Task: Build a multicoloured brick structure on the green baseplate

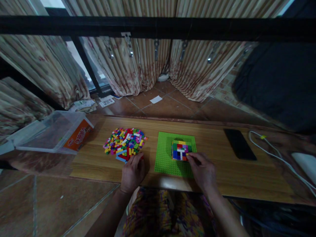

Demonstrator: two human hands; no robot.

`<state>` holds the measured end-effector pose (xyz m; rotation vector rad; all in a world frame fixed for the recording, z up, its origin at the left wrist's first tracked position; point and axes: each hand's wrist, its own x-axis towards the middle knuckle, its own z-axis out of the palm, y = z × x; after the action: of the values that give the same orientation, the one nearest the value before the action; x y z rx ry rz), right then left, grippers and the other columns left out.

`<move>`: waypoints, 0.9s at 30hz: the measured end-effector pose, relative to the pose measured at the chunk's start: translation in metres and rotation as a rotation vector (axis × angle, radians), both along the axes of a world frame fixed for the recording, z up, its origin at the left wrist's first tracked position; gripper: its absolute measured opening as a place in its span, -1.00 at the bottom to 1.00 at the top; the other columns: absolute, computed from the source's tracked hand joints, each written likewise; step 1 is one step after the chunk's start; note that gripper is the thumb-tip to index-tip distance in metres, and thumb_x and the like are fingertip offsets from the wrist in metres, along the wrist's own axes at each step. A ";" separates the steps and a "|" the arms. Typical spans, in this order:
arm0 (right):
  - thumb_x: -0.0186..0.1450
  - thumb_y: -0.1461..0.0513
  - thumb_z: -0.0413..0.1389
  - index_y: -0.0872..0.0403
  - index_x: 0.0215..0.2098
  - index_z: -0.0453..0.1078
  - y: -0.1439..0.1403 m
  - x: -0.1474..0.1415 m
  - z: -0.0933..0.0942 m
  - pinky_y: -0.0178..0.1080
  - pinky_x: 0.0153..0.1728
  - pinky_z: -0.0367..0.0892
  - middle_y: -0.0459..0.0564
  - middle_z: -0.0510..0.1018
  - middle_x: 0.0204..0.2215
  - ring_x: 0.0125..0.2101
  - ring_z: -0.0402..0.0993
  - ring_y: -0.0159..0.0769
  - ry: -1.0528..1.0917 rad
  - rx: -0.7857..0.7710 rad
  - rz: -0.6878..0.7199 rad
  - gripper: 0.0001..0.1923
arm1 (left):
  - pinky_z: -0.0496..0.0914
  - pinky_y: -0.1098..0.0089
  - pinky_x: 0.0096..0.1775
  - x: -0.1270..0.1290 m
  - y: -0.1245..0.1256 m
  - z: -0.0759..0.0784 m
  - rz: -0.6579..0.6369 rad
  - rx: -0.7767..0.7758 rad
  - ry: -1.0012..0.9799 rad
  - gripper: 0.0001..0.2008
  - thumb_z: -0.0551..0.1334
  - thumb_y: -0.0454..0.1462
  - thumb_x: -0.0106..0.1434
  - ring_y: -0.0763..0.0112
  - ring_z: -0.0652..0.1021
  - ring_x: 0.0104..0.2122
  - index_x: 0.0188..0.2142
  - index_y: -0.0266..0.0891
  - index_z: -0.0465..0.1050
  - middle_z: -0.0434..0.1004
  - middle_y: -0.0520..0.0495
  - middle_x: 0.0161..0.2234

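A green studded baseplate (pixel 163 158) lies on the wooden board, bearing a small block structure (pixel 181 149) of many colours. The structure has a white T-like shape on top and a dark gap beside it. My right hand (pixel 203 169) pinches what looks like a small yellow brick (pixel 187 154) at the structure's right edge. Beside the near edge of a heap of loose toy bricks (pixel 125 140), my left hand (pixel 133 171) rests with its fingers curled together; what they hold, if anything, is hidden. Light blue and red longer pieces lie at the heap's near side.
A clear plastic bin (pixel 53 131) with an orange label stands at the left. Towards the right lie a black phone (pixel 239 144) and a white cable (pixel 271 153). Curtains (pixel 143 69) hang beyond the board, and papers (pixel 156 99) lie on the tiled floor.
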<state>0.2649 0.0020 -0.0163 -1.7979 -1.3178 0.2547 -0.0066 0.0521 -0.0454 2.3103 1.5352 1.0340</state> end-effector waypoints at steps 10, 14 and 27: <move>0.30 0.11 0.07 0.05 -0.34 0.52 0.003 0.001 -0.002 -0.27 -0.36 0.35 -0.01 0.54 -0.39 -0.39 0.48 -0.29 -0.120 0.036 0.009 -0.77 | 0.50 0.35 -0.15 0.000 0.000 0.001 0.007 -0.019 -0.019 -0.76 0.10 -0.30 0.31 0.35 0.57 -0.20 -0.05 -0.20 0.38 0.56 -0.11 -0.20; 0.30 0.13 0.07 0.03 -0.32 0.53 0.005 0.002 -0.003 -0.26 -0.34 0.37 0.00 0.54 -0.36 -0.37 0.49 -0.28 -0.145 0.045 -0.005 -0.78 | 0.50 0.34 -0.15 0.000 0.000 0.001 0.002 -0.024 -0.020 -0.76 0.09 -0.30 0.31 0.34 0.57 -0.18 -0.05 -0.20 0.38 0.55 -0.12 -0.19; 0.32 0.07 0.06 0.08 -0.16 0.49 0.006 -0.002 -0.003 -0.19 -0.22 0.39 0.08 0.51 -0.23 -0.25 0.47 -0.22 -0.164 0.038 -0.065 -0.70 | 0.49 0.33 -0.14 0.000 0.000 0.000 0.004 -0.007 -0.006 -0.77 0.09 -0.31 0.30 0.33 0.57 -0.19 -0.06 -0.20 0.38 0.56 -0.12 -0.19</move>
<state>0.2625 0.0085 -0.0190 -1.8576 -1.3654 0.0469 -0.0063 0.0521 -0.0452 2.2983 1.5398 1.0341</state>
